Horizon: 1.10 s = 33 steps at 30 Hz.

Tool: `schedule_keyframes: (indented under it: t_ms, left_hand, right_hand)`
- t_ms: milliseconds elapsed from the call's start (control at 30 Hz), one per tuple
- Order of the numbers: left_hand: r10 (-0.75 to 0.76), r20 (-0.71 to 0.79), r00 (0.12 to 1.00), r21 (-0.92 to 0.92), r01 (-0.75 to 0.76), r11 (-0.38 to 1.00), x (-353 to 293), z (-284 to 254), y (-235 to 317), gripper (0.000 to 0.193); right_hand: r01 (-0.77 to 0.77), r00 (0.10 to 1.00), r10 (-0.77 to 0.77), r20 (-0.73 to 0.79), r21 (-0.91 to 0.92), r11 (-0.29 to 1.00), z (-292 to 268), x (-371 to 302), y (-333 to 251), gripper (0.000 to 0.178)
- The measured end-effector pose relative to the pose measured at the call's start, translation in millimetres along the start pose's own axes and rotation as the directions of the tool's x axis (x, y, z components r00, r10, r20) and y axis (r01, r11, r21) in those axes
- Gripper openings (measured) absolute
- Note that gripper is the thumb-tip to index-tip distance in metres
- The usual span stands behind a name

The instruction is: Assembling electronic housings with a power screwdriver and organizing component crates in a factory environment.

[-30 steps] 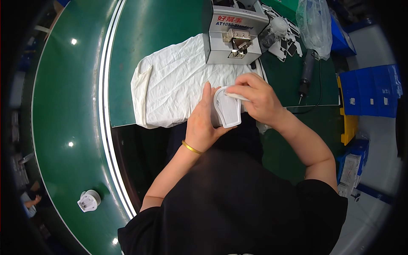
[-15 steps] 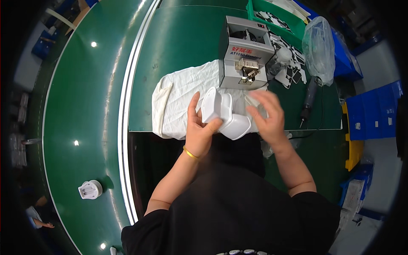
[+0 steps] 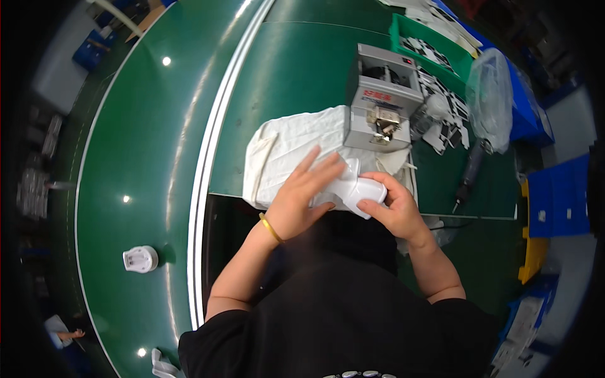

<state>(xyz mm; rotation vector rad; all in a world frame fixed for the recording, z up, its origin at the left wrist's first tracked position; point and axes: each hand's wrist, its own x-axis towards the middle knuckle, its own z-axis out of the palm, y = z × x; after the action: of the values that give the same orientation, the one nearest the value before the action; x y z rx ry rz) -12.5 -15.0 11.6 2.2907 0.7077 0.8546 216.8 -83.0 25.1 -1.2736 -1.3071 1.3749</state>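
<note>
On the near side of the grey machine (image 3: 382,101), the right hand (image 3: 401,211) pinches the white plastic part (image 3: 365,191) between its fingers, the left hand (image 3: 296,200) spreads blurred fingers over its other end, and work seems midway, the part not yet set down.

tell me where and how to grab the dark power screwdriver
Take the dark power screwdriver around its thick middle, probably from the left, where the right hand is. It lies slanted, its thin bit toward the near edge of the green bench and its far end by the clear plastic bag, so the middle looks easiest to close on.
</note>
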Motion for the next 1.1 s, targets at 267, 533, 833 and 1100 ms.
schedule_keyframes:
  t_ms: [267,533,833,1100]
  left_hand:
    - [-0.019,-0.576,0.817,0.208,0.169,0.964,-7,-44,-64,0.05]
    - [-0.496,-0.817,0.294,-0.034,0.834,0.551,-76,-156,-246,0.052]
    - [-0.581,-0.5,0.642,0.664,0.715,0.219,-146,-197,-133,0.08]
    - [-0.843,-0.384,0.377,0.415,0.886,0.207,-308,-243,-60,0.089]
  right_hand:
    - [0.199,0.98,-0.2,0.005,0.016,0.98,5,-1,5,0.054]
    - [0.139,0.99,-0.138,0.028,-0.026,0.99,1,-8,11,0.036]
    - [0.14,0.973,-0.164,-0.165,-0.147,0.979,-28,-18,12,0.024]
    - [-0.034,0.667,-0.363,-0.651,-0.513,0.858,-157,15,19,0.021]
